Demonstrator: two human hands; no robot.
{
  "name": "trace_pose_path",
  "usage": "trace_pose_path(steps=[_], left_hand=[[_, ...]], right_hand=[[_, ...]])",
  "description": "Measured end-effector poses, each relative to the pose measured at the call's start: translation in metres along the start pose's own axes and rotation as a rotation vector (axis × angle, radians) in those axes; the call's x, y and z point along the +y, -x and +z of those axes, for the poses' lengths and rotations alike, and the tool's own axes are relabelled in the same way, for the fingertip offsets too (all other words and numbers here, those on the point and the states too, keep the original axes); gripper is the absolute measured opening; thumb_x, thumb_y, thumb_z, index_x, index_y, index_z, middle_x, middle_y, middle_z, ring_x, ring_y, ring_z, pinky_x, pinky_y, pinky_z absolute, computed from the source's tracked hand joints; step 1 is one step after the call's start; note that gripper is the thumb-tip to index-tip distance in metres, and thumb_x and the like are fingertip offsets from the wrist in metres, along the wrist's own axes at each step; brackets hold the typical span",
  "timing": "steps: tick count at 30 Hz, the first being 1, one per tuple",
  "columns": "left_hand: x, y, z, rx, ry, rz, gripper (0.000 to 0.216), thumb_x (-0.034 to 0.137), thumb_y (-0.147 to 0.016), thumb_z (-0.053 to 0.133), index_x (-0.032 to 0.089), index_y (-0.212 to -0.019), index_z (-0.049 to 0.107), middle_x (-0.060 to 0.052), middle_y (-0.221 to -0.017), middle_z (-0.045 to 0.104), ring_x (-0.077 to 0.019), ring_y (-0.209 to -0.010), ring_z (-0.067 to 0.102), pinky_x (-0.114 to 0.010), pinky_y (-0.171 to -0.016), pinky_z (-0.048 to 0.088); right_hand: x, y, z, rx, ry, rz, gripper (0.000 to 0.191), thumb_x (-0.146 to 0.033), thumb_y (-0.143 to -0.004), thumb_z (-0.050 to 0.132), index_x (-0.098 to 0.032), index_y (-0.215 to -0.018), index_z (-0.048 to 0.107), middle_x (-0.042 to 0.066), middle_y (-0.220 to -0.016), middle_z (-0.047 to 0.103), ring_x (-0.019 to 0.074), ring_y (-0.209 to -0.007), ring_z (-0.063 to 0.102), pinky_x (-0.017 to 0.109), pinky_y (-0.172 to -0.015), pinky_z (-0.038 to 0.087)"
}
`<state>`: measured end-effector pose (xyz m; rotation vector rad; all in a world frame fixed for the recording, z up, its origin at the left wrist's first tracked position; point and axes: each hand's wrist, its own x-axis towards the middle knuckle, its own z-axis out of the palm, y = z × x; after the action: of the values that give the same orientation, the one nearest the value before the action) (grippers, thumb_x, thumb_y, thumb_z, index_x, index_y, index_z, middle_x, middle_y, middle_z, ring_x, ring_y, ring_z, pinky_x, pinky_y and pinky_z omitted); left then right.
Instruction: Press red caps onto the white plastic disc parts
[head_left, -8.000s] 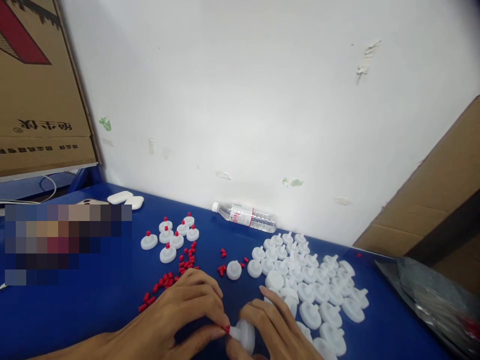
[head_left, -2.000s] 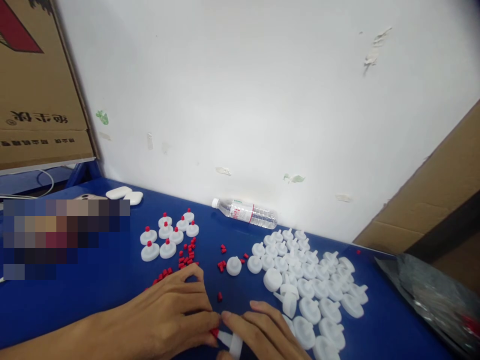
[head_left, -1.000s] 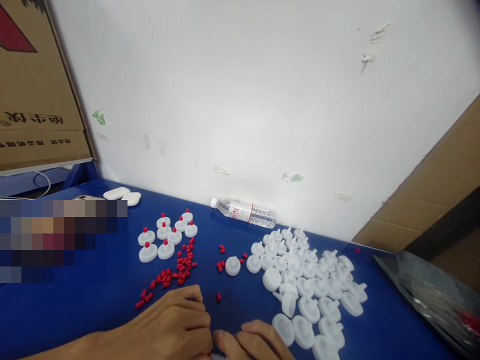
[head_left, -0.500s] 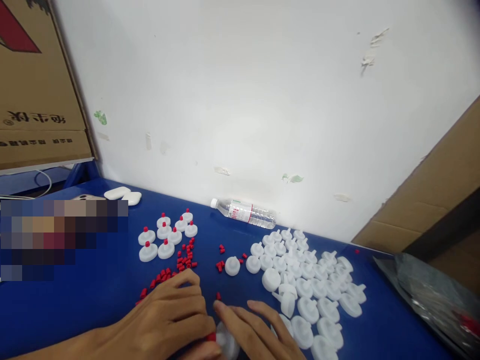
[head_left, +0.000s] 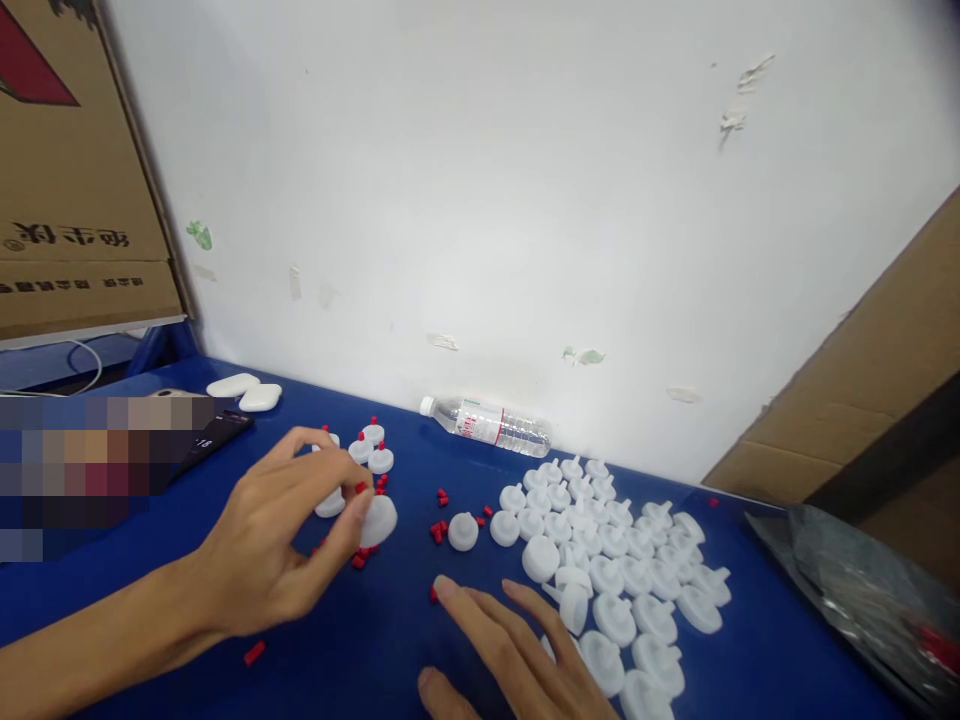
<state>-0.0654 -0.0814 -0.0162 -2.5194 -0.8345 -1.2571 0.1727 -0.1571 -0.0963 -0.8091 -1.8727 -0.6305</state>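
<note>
My left hand [head_left: 292, 540] is closed in a pinch on the red tip of a white spouted cap [head_left: 379, 522], lifted over the scattered small red tips [head_left: 360, 560]. Behind it, several white caps with red tips fitted [head_left: 381, 460] stand on the table, some of them hidden by the hand. My right hand [head_left: 510, 650] is open, its fingers spread low over the table and holding nothing. One loose red tip [head_left: 433, 594] lies at its index fingertip. To its right is a large group of white caps with bare spouts [head_left: 615, 620].
A clear plastic bottle [head_left: 487, 425] lies along the wall. White oval cases [head_left: 260, 398] and a dark phone [head_left: 206, 445] are at the far left of the blue table [head_left: 420, 640]. A grey plastic bag [head_left: 847, 580] lies at the right edge, beside cardboard [head_left: 862, 390].
My left hand has moved away from my right hand, up and to the left, carrying the white cap with its red tip. My right hand has let go of the cap and spread its fingers.
</note>
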Motion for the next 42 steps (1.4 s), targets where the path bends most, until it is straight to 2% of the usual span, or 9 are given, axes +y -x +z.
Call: trace_pose_path(steps=[2, 5, 10, 15, 17, 23, 29, 35, 42], left_hand=[[-0.007, -0.004, -0.004, -0.002, -0.112, -0.019, 0.015, 0.012, -0.099, 0.048, 0.022, -0.091, 0.055, 0.003, -0.075, 0.066, -0.0169, -0.066, 0.056, -0.042, -0.085, 0.048], [-0.018, -0.007, -0.005, -0.033, -0.215, -0.052, 0.02, 0.017, -0.1, 0.046, 0.022, -0.084, 0.055, 0.002, -0.073, 0.067, -0.0177, -0.065, 0.057, -0.044, -0.088, 0.046], [-0.032, -0.007, 0.001, -0.153, -0.34, -0.117, 0.03, 0.027, -0.1, 0.046, 0.023, -0.071, 0.053, 0.001, -0.062, 0.062, -0.022, -0.066, 0.061, -0.048, -0.092, 0.042], [-0.035, -0.001, 0.009, -0.289, -0.369, -0.15, 0.037, 0.033, -0.101, 0.044, 0.022, -0.068, 0.058, -0.002, -0.066, 0.068, -0.0254, -0.074, 0.067, -0.047, -0.091, 0.042], [-0.037, 0.002, 0.012, -0.311, -0.371, -0.16, 0.038, 0.034, -0.102, 0.044, 0.022, -0.069, 0.061, -0.003, -0.068, 0.071, -0.0264, -0.075, 0.068, -0.046, -0.091, 0.042], [-0.05, 0.009, 0.016, -0.33, -0.422, -0.218, 0.038, 0.036, -0.1, 0.044, 0.022, -0.072, 0.065, -0.007, -0.068, 0.071, -0.0311, -0.075, 0.067, -0.047, -0.084, 0.042], [-0.06, 0.012, 0.015, -0.346, -0.465, -0.243, 0.037, 0.037, -0.102, 0.042, 0.023, -0.079, 0.068, -0.008, -0.068, 0.07, -0.0319, -0.07, 0.066, -0.045, -0.077, 0.04], [-0.055, 0.009, 0.015, -0.329, -0.451, -0.239, 0.039, 0.037, -0.101, 0.042, 0.022, -0.078, 0.07, -0.009, -0.071, 0.073, -0.0309, -0.074, 0.067, -0.044, -0.077, 0.042], [-0.047, 0.007, 0.015, -0.363, -0.406, -0.209, 0.039, 0.034, -0.101, 0.042, 0.023, -0.069, 0.063, -0.006, -0.068, 0.07, -0.028, -0.075, 0.065, -0.044, -0.081, 0.043]], right_hand=[[-0.001, 0.002, 0.007, 0.055, -0.014, 0.041, 0.027, -0.017, -0.103, 0.054, -0.028, -0.088, 0.074, -0.004, -0.115, 0.079, 0.0098, -0.096, 0.076, 0.035, -0.115, 0.049], [0.0, 0.007, 0.011, 0.036, 0.013, 0.01, 0.023, -0.017, -0.097, 0.058, -0.028, -0.08, 0.07, -0.004, -0.116, 0.079, 0.0109, -0.094, 0.076, 0.037, -0.114, 0.05], [0.005, 0.015, 0.012, -0.007, 0.073, -0.039, 0.017, -0.02, -0.096, 0.06, -0.028, -0.091, 0.074, -0.004, -0.102, 0.079, 0.0127, -0.089, 0.075, 0.039, -0.114, 0.05], [0.009, 0.007, 0.011, 0.061, -0.012, -0.06, 0.025, -0.013, -0.098, 0.056, -0.025, -0.081, 0.07, -0.003, -0.097, 0.079, 0.0098, -0.089, 0.073, 0.038, -0.121, 0.041], [0.01, 0.001, 0.007, 0.029, 0.004, -0.089, 0.025, -0.012, -0.099, 0.056, -0.024, -0.083, 0.071, -0.003, -0.094, 0.079, 0.0096, -0.087, 0.072, 0.037, -0.121, 0.041], [0.015, -0.006, -0.004, -0.063, 0.012, -0.142, 0.026, -0.015, -0.102, 0.056, -0.025, -0.085, 0.072, -0.006, -0.095, 0.078, 0.0065, -0.086, 0.072, 0.033, -0.123, 0.037], [0.017, -0.007, -0.004, -0.058, 0.0, -0.165, 0.026, -0.014, -0.102, 0.055, -0.024, -0.084, 0.071, -0.004, -0.092, 0.078, 0.0085, -0.085, 0.072, 0.036, -0.124, 0.036], [0.02, -0.003, -0.004, -0.078, 0.02, -0.192, 0.019, -0.012, -0.097, 0.061, -0.025, -0.087, 0.071, -0.004, -0.096, 0.077, 0.0083, -0.088, 0.071, 0.037, -0.124, 0.037], [0.023, -0.003, -0.006, -0.109, 0.013, -0.216, 0.02, -0.012, -0.098, 0.06, -0.025, -0.087, 0.071, -0.003, -0.097, 0.078, 0.0094, -0.089, 0.072, 0.039, -0.125, 0.035]])
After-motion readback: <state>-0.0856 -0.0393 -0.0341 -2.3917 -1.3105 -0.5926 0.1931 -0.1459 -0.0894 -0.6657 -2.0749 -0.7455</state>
